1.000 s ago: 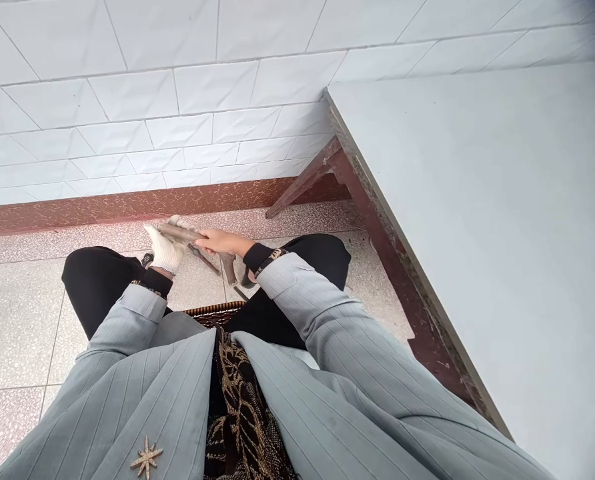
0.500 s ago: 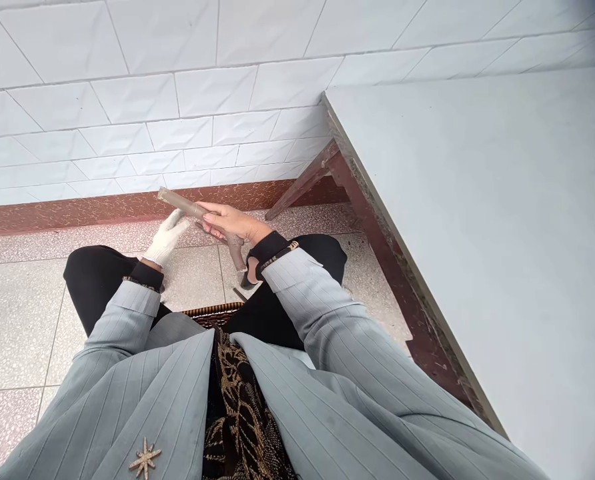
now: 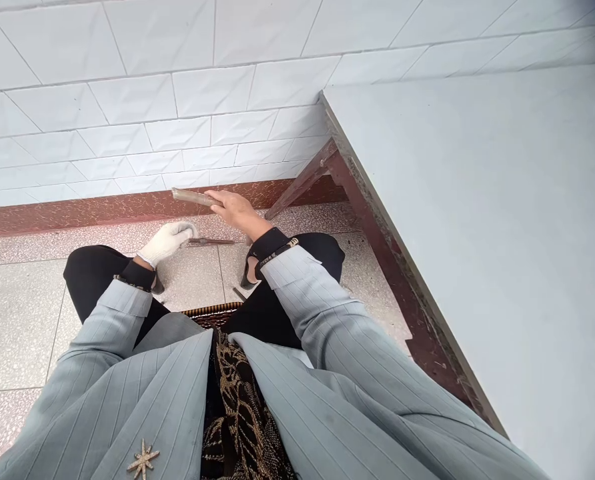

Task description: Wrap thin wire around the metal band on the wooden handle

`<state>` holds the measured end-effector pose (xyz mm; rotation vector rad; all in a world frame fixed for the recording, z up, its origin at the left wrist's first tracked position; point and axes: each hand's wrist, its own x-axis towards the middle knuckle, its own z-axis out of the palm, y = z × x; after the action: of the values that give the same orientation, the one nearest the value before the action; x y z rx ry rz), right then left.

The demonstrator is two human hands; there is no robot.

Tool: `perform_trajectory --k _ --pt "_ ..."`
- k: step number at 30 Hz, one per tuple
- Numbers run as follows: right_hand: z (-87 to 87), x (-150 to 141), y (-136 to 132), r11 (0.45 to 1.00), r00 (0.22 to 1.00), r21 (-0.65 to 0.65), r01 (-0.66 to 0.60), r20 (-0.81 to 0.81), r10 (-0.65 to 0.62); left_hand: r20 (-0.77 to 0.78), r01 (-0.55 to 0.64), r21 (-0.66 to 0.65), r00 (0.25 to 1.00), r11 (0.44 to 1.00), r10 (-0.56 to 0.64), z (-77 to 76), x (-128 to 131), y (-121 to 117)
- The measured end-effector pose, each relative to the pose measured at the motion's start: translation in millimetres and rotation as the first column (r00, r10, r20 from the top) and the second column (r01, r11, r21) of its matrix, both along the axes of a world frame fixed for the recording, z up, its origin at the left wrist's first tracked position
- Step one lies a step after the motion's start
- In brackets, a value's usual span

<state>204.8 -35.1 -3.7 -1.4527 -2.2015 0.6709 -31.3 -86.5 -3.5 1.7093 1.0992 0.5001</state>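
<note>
My right hand (image 3: 235, 210), bare, is closed round a grey-brown stick (image 3: 193, 197) whose blunt, paler end points left toward the wall. Most of the stick beyond the fingers is hidden by the hand. Lower and to the left, my left hand (image 3: 166, 243) wears a white knitted glove. Its fingers are bent closed at the left end of a thin reddish-brown rod (image 3: 217, 241), which points right above the floor. What kind of tool or stick the rod is cannot be made out. The two held things are apart.
A white-topped table (image 3: 457, 220) with a worn brown frame stands close on the right, its leg (image 3: 302, 177) slanting near the wall. A tiled wall (image 3: 192, 90) rises ahead. A woven wicker edge (image 3: 212, 309) shows between my knees. A small dark piece (image 3: 239, 294) lies on the floor.
My left hand has drawn down from the grey-brown stick and now grips the thin rod. My right hand has lifted and turned the stick, bringing its end to the right and flatter.
</note>
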Motion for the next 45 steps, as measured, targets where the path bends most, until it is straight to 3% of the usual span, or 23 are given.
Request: perform_trajectory --k 3,6,10,12,15,18,22,24,29,33,39,42,45 --pt "1.6 6 -3 0.999 0.968 -0.009 -0.038 0.247 0.039 -0.171 0.065 0.084 0.984 0.994 -0.05 11.0 -8 2" --pt "4.1 2 -11 0.957 0.915 -0.185 -0.222 0.301 0.27 -0.268 0.081 0.165 0.963 0.983 -0.034 17.9 -14 9" --pt "6.1 -6 -19 0.761 0.819 -0.4 -0.511 0.042 0.572 -0.303 0.126 0.26 0.952 0.957 -0.043 24.3 -17 23" --pt "7.9 -5 -20 0.697 0.799 -0.428 -0.576 -0.112 0.591 -0.268 0.111 0.266 0.963 0.958 -0.038 24.7 -17 30" --pt "12.7 4 -19 0.667 0.786 -0.416 -0.618 -0.303 0.539 -0.166 0.039 0.188 0.986 0.981 -0.007 18.0 -15 37" --pt "17.0 14 -19 0.703 0.764 -0.342 -0.624 -0.456 0.457 -0.08 0.046 0.094 0.996 0.995 -0.039 2.1 -11 39" --pt "15.6 17 -17 0.803 0.76 -0.26 -0.537 -0.562 0.326 0.047 -0.014 -0.022 0.999 1.0 0.015 -20.9 -7 34" --pt "12.4 15 -15 0.867 0.808 -0.261 -0.425 -0.542 0.233 0.098 0.096 -0.116 0.992 0.989 -0.084 -27.3 -6 30" --pt "6.7 9 -12 0.983 0.98 -0.176 -0.053 -0.201 0.017 0.054 0.24 -0.153 0.971 0.959 -0.234 -26.4 -4 24" --pt "4.0 7 -12 0.993 0.992 -0.094 0.069 0.115 -0.058 -0.053 0.265 -0.131 0.96 0.955 -0.274 -21.1 -1 23" --pt "-2.4 2 -14 0.988 0.926 -0.147 0.052 0.378 0.008 -0.124 0.293 -0.097 0.945 0.951 -0.304 -11.8 -1 20" --pt "-4.9 -3 -19 0.969 0.886 -0.237 -0.067 0.433 0.167 -0.153 0.269 -0.059 0.949 0.961 -0.275 -6.5 -4 21" --pt "-7.4 -11 -26 0.892 0.839 -0.363 -0.269 0.366 0.402 -0.211 0.227 0.003 0.952 0.974 -0.222 -1.1 -9 24"
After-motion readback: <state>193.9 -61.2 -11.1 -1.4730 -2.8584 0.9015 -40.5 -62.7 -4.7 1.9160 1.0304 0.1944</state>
